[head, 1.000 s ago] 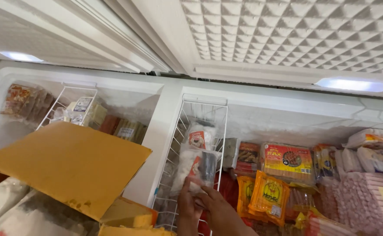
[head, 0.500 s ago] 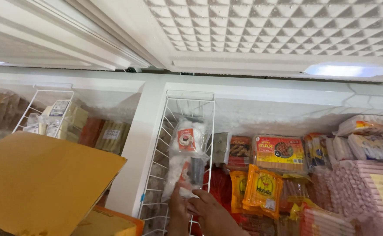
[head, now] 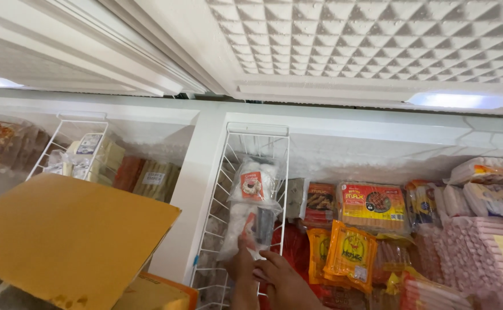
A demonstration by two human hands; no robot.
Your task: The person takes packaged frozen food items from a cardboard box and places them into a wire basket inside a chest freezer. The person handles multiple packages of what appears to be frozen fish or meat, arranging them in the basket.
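While both hands meet low in the frame, just right of centre, the right hand [head: 283,278] lies on top with its fingers curled over the lower end of a clear plastic bag of pale frozen pieces with a red label [head: 250,229], and the left hand [head: 241,265] closes on the same end from the 9 o'clock side, thumb up against the plastic. Both hands are shut on the bag; neither is free.

From the hands the bag runs toward 12 o'clock, its long axis nearly upright in the view and leaning slightly to 1 o'clock. It stands inside the white wire basket [head: 228,189] hung at the left wall of the right freezer compartment, with a second clear bag of white balls with a red label [head: 253,181] directly above it at 12 o'clock.

At 3 o'clock from the hands lie orange packets of sausages [head: 352,252], and beyond them, farther toward 3, stacked pink sausage packs [head: 492,252]. At 9 o'clock a yellow-brown cardboard box flap [head: 68,241] covers the left compartment's near side. The open white freezer lid [head: 377,40] fills the top.
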